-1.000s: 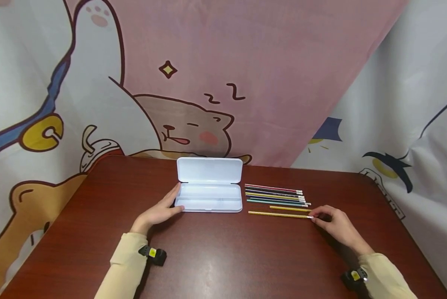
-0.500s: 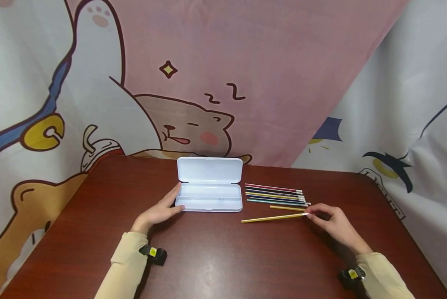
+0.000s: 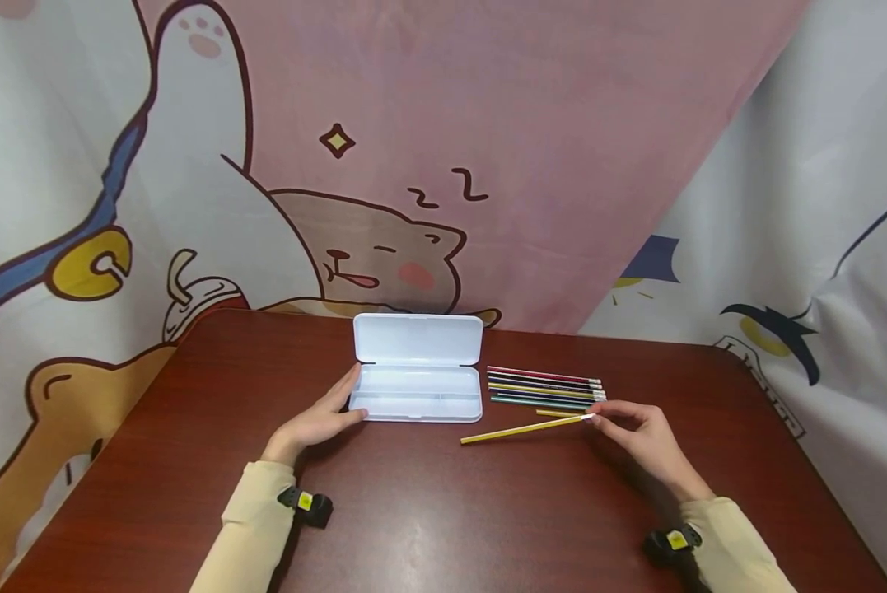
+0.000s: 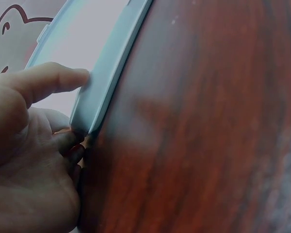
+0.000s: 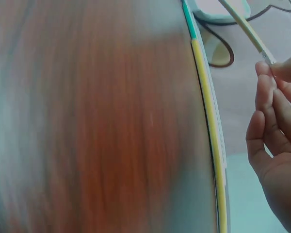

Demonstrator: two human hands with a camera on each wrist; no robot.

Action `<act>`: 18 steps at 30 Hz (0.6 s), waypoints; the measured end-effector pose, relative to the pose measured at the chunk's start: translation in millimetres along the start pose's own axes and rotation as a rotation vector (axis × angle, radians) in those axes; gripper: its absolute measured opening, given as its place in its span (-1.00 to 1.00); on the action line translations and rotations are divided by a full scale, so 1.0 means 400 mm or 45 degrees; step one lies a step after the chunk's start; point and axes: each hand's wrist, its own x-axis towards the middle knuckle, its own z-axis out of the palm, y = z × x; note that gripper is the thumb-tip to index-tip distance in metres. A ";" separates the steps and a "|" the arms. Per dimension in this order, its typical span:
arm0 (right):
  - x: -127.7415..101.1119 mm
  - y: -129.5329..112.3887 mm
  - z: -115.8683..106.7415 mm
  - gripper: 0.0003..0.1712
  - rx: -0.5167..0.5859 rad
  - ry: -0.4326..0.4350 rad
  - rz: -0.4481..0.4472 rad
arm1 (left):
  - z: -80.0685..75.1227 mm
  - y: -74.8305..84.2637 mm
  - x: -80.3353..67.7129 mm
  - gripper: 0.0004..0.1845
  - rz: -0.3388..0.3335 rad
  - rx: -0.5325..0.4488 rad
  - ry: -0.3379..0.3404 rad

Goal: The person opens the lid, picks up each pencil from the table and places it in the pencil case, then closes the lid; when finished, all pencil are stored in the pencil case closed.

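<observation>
A pale plastic pencil case lies with its lid raised at the back of the table, its divided tray facing up. My left hand holds its left end. In the left wrist view the thumb presses on the case's front rim, while the other fingers curl at the corner, partly hidden. Between thumb and fingertips my right hand pinches a yellow pencil by its white eraser end; its other end points left, in front of the case. Beneath that hand, a shorter yellow pencil is partly covered.
Several pencils in red, black, yellow and green lie side by side to the right of the case, eraser ends to the right. A cartoon-printed cloth hangs behind the brown table.
The yellow pencil, first lying in front of the others, has swung and shifted left in my right hand. The left hand stays at the case.
</observation>
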 end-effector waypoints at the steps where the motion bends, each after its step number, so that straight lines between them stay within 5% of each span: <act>1: 0.001 -0.002 0.007 -0.84 0.018 0.005 -0.007 | 0.000 0.000 0.000 -0.11 -0.002 0.003 -0.001; 12: 0.031 -0.033 0.100 -0.85 0.196 0.048 -0.050 | -0.003 -0.002 -0.002 -0.12 0.007 -0.001 0.005; 18: 0.049 -0.111 0.144 -0.84 0.220 0.113 -0.077 | 0.000 -0.005 0.001 -0.11 0.004 -0.002 -0.001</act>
